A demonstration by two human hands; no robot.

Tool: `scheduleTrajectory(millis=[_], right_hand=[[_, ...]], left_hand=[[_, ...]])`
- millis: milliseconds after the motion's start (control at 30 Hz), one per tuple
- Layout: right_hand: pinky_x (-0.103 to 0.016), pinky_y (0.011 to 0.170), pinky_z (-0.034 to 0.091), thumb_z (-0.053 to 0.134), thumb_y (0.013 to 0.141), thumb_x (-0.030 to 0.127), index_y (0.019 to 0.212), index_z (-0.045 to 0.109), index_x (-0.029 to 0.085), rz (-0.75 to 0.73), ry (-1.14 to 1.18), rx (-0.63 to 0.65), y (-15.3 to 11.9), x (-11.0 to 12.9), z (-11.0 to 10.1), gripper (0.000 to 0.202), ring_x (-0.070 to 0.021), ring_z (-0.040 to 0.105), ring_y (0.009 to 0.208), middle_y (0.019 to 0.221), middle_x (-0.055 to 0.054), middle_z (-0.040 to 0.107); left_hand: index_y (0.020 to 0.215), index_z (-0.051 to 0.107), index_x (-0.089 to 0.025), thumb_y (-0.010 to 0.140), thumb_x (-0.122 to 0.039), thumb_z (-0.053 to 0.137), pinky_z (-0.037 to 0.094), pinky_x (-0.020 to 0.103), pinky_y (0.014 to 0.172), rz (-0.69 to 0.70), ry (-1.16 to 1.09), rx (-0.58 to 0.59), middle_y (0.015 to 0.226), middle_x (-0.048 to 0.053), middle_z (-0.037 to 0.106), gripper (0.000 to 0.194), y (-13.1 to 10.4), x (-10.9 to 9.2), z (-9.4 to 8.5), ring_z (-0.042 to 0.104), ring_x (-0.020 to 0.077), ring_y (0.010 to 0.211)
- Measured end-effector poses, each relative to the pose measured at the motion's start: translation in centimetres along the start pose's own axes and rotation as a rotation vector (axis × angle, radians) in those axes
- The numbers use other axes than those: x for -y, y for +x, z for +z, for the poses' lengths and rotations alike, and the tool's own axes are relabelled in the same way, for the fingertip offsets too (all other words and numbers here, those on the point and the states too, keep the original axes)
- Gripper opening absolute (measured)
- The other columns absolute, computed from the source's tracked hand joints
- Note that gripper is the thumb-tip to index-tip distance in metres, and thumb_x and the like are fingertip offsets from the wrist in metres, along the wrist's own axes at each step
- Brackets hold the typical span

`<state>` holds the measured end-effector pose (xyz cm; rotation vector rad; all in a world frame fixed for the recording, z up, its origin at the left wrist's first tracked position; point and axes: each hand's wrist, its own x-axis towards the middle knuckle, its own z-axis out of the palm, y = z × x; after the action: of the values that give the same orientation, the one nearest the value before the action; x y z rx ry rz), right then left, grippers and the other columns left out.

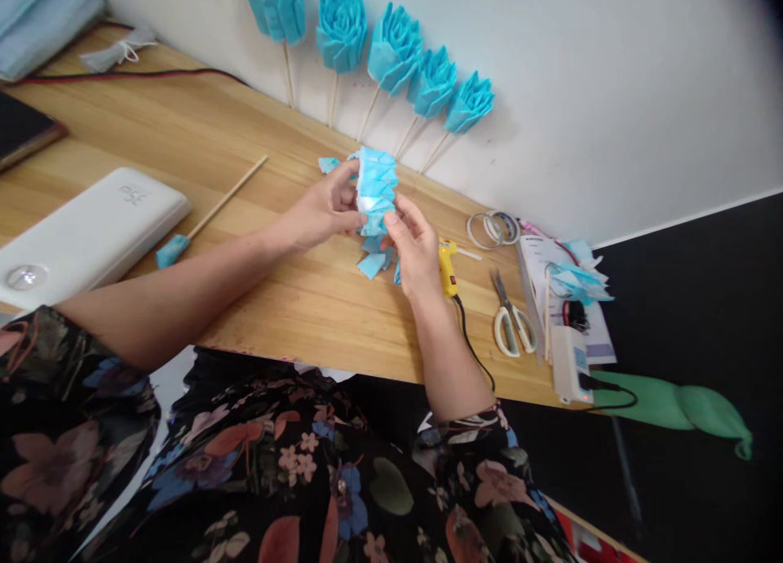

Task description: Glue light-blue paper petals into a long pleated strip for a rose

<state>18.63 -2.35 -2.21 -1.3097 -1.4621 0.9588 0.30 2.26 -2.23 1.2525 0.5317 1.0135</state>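
Observation:
Between my two hands I hold a strip of pleated blue fabric (378,179) upright, its folded points facing right. My left hand (333,200) grips its left edge with fingers behind and thumb low in front. Thumb and fingers of my right hand (413,241) pinch its lower right part. Loose blue fabric pieces (374,264) lie on the table just below the strip, and another blue scrap (329,165) lies behind my left hand. A yellow glue gun (449,269) rests right beside my right hand, partly hidden by it.
Several blue fabric flowers (395,49) on sticks lean against the wall. A stick with a blue tip (172,251) and a white power bank (91,237) lie left. Scissors (514,322), tape rolls (502,227), a power strip (570,363) and a green bag (666,404) are right.

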Motion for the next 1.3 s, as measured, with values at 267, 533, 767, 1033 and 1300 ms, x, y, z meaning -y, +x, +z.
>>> scheduleTrajectory(millis=[267, 533, 767, 1033, 1300], right_hand=[[-0.039, 0.083, 0.062, 0.065, 0.092, 0.059, 0.15, 0.054, 0.03, -0.049, 0.0, 0.017, 0.2, -1.1, 0.1, 0.066, -0.0233, 0.069, 0.107, 0.123, -0.007, 0.074], [-0.032, 0.073, 0.061, 0.054, 0.098, 0.057, 0.145, 0.061, 0.029, -0.019, 0.002, -0.113, 0.7, -0.4, -1.4, 0.056, -0.0186, 0.071, 0.094, 0.11, -0.005, 0.076], [-0.037, 0.081, 0.062, 0.05, 0.1, 0.054, 0.141, 0.063, 0.028, -0.13, -0.26, -0.296, 0.9, 2.4, -6.8, 0.05, -0.0226, 0.071, 0.105, 0.114, -0.008, 0.076], [-0.052, 0.098, 0.056, 0.056, 0.094, 0.033, 0.122, 0.075, 0.02, -0.003, -0.908, -0.262, -2.4, 3.4, -8.9, 0.036, -0.0301, 0.073, 0.103, 0.112, -0.013, 0.079], [-0.04, 0.088, 0.061, 0.069, 0.087, 0.046, 0.138, 0.065, 0.023, 0.044, -0.179, 0.052, -0.8, 2.8, -2.8, 0.056, -0.0223, 0.073, 0.097, 0.107, -0.005, 0.08]], left_hand=[[0.134, 0.055, -0.025, 0.07, -0.016, 0.083, 0.047, 0.029, 0.062, 0.012, -0.002, 0.062, 0.09, 0.002, 0.07, 0.07, 0.2, 0.4, 0.0, 0.063, 0.0169, 0.073], [0.134, 0.055, -0.024, 0.074, -0.019, 0.08, 0.05, 0.032, 0.069, 0.068, 0.032, -0.025, 0.091, 0.004, 0.067, 0.066, 0.4, 1.1, -0.6, 0.068, 0.022, 0.084], [0.131, 0.052, -0.029, 0.078, -0.026, 0.082, 0.038, 0.031, 0.064, 0.052, -0.037, -0.059, 0.089, 0.0, 0.064, 0.061, 0.3, 0.2, -0.8, 0.054, 0.0153, 0.072], [0.128, 0.055, -0.03, 0.075, -0.023, 0.085, 0.033, 0.031, 0.059, 0.043, -0.115, -0.082, 0.082, 0.001, 0.061, 0.062, 0.1, -0.4, -0.1, 0.053, 0.0173, 0.069], [0.133, 0.053, -0.026, 0.073, -0.025, 0.087, 0.042, 0.03, 0.062, 0.04, -0.105, -0.03, 0.091, 0.002, 0.067, 0.069, 0.0, -0.7, 0.4, 0.061, 0.0173, 0.075]])
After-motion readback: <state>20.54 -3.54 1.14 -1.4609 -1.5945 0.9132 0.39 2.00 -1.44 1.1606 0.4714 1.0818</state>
